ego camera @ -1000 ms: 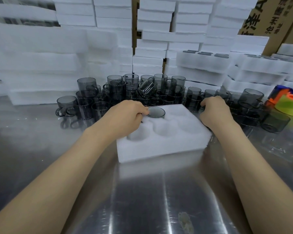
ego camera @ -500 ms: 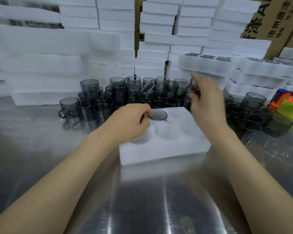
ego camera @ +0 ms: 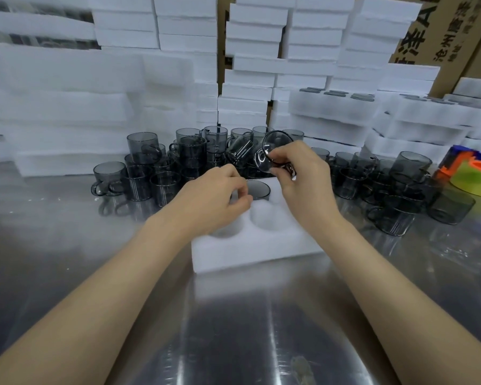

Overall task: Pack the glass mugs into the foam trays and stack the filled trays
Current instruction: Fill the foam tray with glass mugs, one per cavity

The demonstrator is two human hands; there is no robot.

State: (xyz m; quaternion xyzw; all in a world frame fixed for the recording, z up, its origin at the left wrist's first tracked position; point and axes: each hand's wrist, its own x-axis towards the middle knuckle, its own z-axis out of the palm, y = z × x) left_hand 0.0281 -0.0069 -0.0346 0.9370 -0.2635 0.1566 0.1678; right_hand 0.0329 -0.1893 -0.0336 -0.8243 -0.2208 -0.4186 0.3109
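So far I have only one mug down: the seated mug (ego camera: pixel 257 190) stands upright in a far pocket of the foam tray (ego camera: pixel 256 245), which lies on the counter (ego camera: pixel 233 329) right in front of me. The two near pockets that I can see are bare, and my hands cover the others, so this tray looks barely begun. A big crowd of loose mugs (ego camera: pixel 161 168) waits along the far side of the tray, spreading to left and right, so most of the packing is left. Some filled trays (ego camera: pixel 331 107) already sit stacked at the far right, with empty foam stacks (ego camera: pixel 258 51) piled behind them. My left hand (ego camera: pixel 214 201) rests over the tray's left side with its fingers curled in, thumb and forefinger close against the seated mug's left rim; I cannot tell whether they pinch its handle or merely touch it. My right hand (ego camera: pixel 303 176) pinches the held mug (ego camera: pixel 272 154) in the air above the tray's far right part, tipped on its side with its base turned towards me. Half a second ago that hand was farther right and higher, over the loose mugs; it has since swung in over the tray, while the left hand has hardly moved.
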